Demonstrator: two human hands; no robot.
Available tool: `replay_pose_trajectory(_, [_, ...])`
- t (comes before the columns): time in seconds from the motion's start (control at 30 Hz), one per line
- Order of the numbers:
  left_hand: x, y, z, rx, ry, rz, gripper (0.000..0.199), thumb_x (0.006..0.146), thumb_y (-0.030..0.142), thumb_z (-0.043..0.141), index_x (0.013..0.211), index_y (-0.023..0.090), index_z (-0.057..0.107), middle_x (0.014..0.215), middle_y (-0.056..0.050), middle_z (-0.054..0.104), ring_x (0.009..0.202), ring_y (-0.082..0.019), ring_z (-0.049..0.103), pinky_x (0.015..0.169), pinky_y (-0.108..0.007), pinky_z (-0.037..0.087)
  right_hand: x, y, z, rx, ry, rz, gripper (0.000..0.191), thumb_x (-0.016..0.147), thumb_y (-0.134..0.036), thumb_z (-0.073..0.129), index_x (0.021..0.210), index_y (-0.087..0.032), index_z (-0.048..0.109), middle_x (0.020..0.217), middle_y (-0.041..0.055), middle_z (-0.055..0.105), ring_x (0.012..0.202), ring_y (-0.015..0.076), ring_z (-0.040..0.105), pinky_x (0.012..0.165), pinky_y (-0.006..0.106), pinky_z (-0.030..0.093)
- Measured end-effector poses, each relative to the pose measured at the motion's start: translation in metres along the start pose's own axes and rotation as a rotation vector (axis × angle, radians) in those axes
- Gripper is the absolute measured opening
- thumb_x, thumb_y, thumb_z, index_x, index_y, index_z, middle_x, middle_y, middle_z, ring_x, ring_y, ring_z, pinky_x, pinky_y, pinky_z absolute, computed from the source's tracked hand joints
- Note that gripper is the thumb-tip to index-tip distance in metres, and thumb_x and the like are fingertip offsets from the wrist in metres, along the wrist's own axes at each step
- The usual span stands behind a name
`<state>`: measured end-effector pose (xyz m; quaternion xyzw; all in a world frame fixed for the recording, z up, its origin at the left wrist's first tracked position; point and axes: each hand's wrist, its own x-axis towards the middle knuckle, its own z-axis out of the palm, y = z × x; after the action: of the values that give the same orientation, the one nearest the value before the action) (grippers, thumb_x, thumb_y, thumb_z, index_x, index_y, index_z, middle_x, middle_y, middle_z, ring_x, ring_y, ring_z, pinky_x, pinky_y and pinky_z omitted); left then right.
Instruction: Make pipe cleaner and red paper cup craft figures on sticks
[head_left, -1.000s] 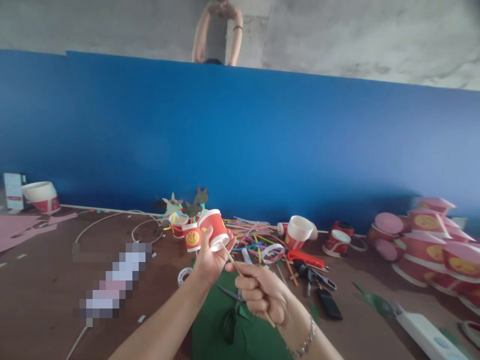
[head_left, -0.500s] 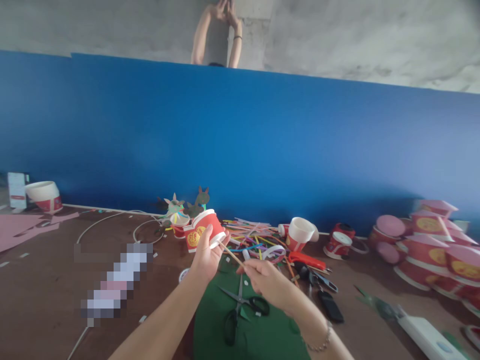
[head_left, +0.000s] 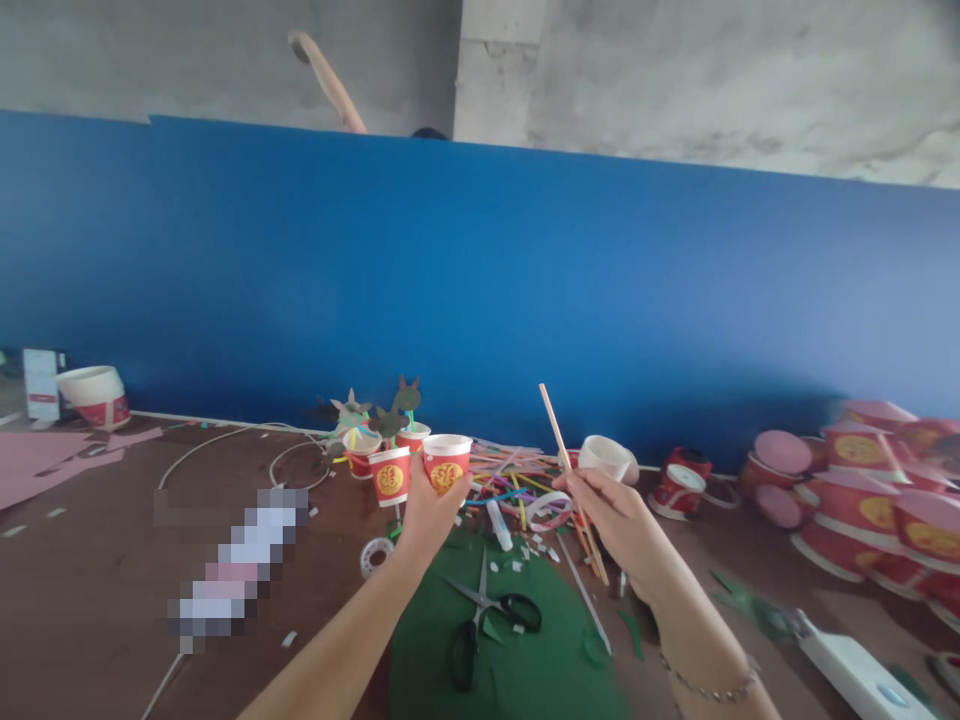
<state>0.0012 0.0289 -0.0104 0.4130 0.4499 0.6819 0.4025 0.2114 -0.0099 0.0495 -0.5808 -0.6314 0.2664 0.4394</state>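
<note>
My left hand [head_left: 429, 520] is closed around a red and white paper cup [head_left: 448, 468] with a gold emblem, held upright above the table. Between the fingertips and thumb of my right hand [head_left: 611, 510] is a slim wooden chopstick [head_left: 555, 425], slanting and clear of the cup. Just left of the held cup stands another red paper cup [head_left: 391, 478]. Below my hands, black-handled scissors [head_left: 480, 605] lie spread on a green sheet [head_left: 547, 650]. A glue stick [head_left: 499, 525] and a tape roll [head_left: 375, 557] are near my left hand.
Coloured strips [head_left: 517, 465] are heaped behind my hands. Cups with animal cutouts [head_left: 407, 393] stand behind the left hand. Stacked red cups [head_left: 855, 500] fill the right side, with a white glue gun [head_left: 855, 660] in front. A blue partition [head_left: 480, 280] rises behind the table.
The cup has gone from tilted to upright in my left hand. My right hand has pulled the chopstick away from its base, rightward, and raised it. Behind the partition, a person's arms have moved left.
</note>
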Motion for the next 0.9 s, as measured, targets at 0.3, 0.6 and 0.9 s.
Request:
replay_pose_trajectory(0.3, [-0.011,0.001,0.004,0.084,-0.062,0.141,0.051,0.054,0.012,0.079,0.101,0.02,0.06,0.095,-0.004,0.063,0.089,-0.02,0.058,0.08,-0.026,0.043,-0.003,-0.006,0.004,0.127,-0.038,-0.03,0.031,0.084,-0.044,0.046,0.09,-0.016,0.058,0.063,-0.0002,0.052,0.057,0.0134,0.051,0.054,0.026,0.042])
replay_pose_trajectory(0.6, [-0.019,0.004,0.007,0.055,0.051,0.221,0.057,0.043,0.004,0.082,0.092,0.022,0.06,0.094,-0.005,0.062,0.101,-0.026,0.056,0.094,-0.032,0.039,-0.021,-0.025,0.007,0.216,-0.466,0.144,0.04,0.086,-0.047,0.042,0.104,-0.014,0.054,0.04,-0.0066,0.048,0.033,0.0096,0.039,0.04,0.022,0.029])
replay_pose_trajectory(0.9, [-0.022,0.007,0.009,0.036,0.033,0.209,0.058,0.044,0.001,0.081,0.095,0.021,0.062,0.1,-0.008,0.064,0.113,-0.03,0.053,0.103,-0.037,0.034,-0.026,-0.028,0.014,0.135,-0.539,0.145,0.034,0.089,-0.039,0.037,0.094,-0.014,0.06,0.033,-0.0076,0.046,0.033,0.009,0.034,0.045,0.023,0.029])
